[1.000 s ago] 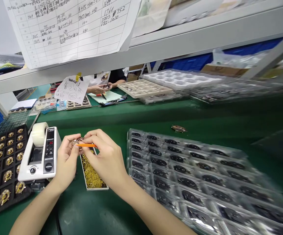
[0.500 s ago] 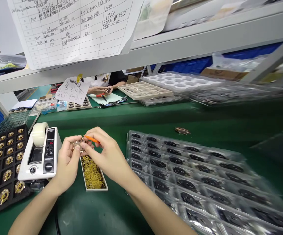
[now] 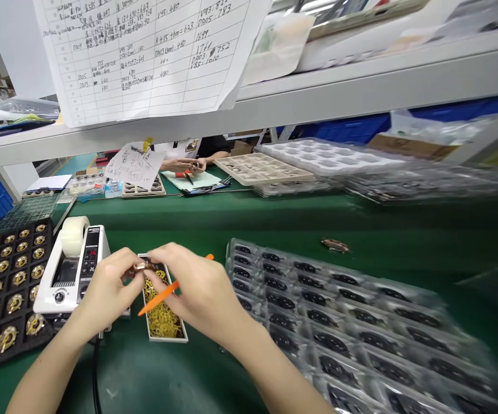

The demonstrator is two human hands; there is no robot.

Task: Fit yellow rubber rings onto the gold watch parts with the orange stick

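Observation:
My left hand (image 3: 113, 287) is closed, thumb and fingers pinching a small shiny copper-coloured metal part (image 3: 140, 267); the fingers hide much of it. My right hand (image 3: 203, 287) steadies the part's other side with its fingertips. An orange pointed stick (image 3: 159, 298) lies across that same hand, tucked under the fingers, its tip slanting down to the left. Just beneath both hands is a narrow white box (image 3: 169, 340) full of thin yellow rings (image 3: 163, 322).
Left stands a white tape dispenser (image 3: 96, 253), beside a black foam tray (image 3: 20, 339) of gold-coloured round parts. On the right, clear plastic trays (image 3: 305, 362) hold dark oval parts. One loose metal part (image 3: 335, 246) lies behind them. Across the bench, another person's hands (image 3: 188, 165) work.
The orange stick has swung from pointing at the part to lying across my right hand, tip down. The metal part has been tilted more edge-on. The camera view has shifted slightly.

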